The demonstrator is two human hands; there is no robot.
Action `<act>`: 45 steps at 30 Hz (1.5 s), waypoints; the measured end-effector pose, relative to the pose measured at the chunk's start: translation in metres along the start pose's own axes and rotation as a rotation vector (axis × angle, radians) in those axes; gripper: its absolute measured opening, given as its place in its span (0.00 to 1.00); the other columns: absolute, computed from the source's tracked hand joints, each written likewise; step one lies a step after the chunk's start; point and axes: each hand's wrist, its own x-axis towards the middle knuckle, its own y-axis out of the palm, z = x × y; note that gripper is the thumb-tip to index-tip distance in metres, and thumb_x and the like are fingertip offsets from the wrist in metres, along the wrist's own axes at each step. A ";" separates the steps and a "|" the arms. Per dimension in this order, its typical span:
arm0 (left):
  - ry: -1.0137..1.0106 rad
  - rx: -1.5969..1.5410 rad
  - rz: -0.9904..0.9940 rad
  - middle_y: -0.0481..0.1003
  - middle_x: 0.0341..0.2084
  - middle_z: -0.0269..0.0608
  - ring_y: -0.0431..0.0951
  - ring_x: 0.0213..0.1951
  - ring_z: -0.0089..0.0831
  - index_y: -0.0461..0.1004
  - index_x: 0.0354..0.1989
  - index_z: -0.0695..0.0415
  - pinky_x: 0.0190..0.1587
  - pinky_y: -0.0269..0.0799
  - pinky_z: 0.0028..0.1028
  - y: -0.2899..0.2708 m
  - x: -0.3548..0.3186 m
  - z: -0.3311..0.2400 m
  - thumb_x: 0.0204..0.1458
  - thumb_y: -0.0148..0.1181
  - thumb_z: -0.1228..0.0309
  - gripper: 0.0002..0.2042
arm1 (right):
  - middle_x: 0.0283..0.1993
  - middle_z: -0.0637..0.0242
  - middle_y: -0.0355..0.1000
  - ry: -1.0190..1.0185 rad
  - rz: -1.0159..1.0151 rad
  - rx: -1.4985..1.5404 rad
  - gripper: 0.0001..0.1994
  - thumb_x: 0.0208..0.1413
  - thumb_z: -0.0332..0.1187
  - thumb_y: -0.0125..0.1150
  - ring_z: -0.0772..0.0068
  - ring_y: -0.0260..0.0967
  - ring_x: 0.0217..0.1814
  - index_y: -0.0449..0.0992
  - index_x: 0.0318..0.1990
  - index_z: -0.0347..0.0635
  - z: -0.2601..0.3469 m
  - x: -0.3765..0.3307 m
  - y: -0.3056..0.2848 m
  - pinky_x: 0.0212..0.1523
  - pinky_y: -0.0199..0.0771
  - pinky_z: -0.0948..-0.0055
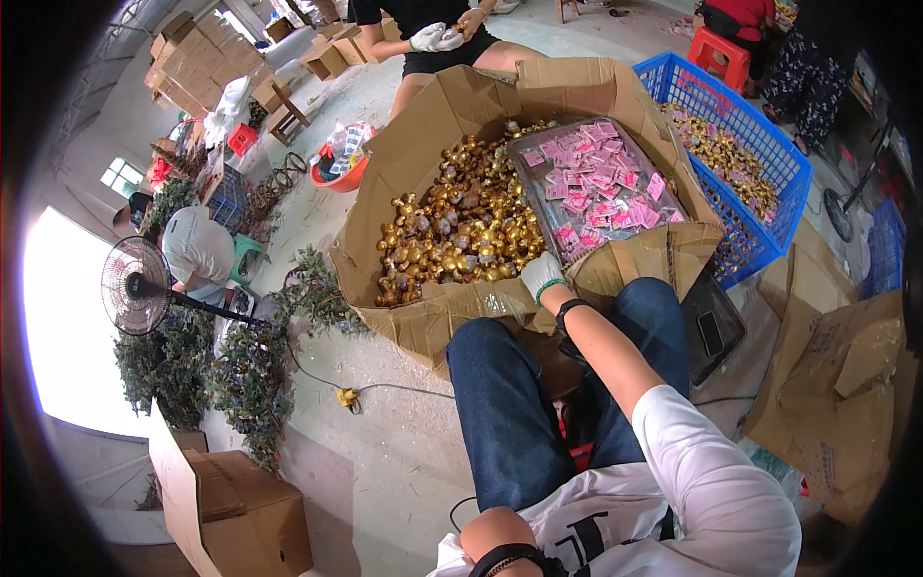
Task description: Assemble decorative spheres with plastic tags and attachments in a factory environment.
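Observation:
My right hand (544, 276), in a white glove with a green cuff, reaches over the near side of a large open cardboard box (409, 322). Its fingers are drawn together beside the near corner of a grey tray (535, 197); whatever they hold is too small to make out. Small shiny gold figures (461, 216), some with a clear or pale covering, fill the box's left part. Pink printed cards or packets (601, 178) lie scattered in the tray, which sits tilted on the right. Of my left arm only a bare part with a black band shows at the lower edge; the hand is out of view.
Right of the box stands a blue plastic crate (790, 192) with more gold figures and pink cards. A co-worker in white gloves (436, 38) handles pieces opposite. A standing fan (139, 286), artificial foliage (250, 385) and a carton (240, 510) are left; a cable crosses the floor.

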 end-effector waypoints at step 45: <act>0.000 -0.145 0.123 0.72 0.37 0.20 0.68 0.27 0.10 0.74 0.39 0.48 0.26 0.53 0.15 -0.008 0.003 0.006 0.53 0.58 0.78 0.09 | 0.30 0.68 0.79 0.004 -0.112 0.018 0.09 0.55 0.32 0.56 0.64 0.77 0.36 0.84 0.30 0.49 -0.002 -0.002 0.001 0.34 0.65 0.62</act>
